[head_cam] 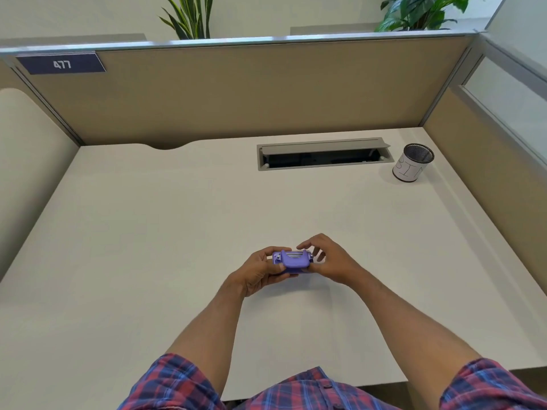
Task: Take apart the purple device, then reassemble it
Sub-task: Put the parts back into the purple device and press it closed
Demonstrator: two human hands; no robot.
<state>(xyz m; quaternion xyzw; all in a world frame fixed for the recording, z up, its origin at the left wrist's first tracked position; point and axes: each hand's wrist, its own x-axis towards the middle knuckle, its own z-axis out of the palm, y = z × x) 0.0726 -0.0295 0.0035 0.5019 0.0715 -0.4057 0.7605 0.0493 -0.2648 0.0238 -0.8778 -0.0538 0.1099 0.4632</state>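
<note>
— Where is the purple device point(292, 261)?

— A little below the middle of the frame, held just above the pale desk point(148, 232) between both hands. It looks whole, with a metal strip showing along its top edge.

— How does the left hand point(260, 272) have it?

— Wrapped round its left end: thumb along the near side, fingers curled behind and under. That grip is closed on the device.

— And the right hand point(327, 261)?

— At the right end. The thumb and lower fingers press the end of the device, while the forefinger arches loosely over the top right corner (whether its tip touches the metal strip, I cannot tell). So half curled, and holding on.

— Anything else on the desk?

— A black mesh cup point(413, 163) wrapped in white paper with handwriting stands at the right of the frame, near the far edge. Just left of it is an open cable hatch point(324, 155) set into the desk. A dark sign reading 477 point(60, 64) sits on the tan partition in the upper left, and plant leaves point(191, 16) rise behind the partition along the top. Plaid sleeves point(177, 383) fill the bottom.
</note>
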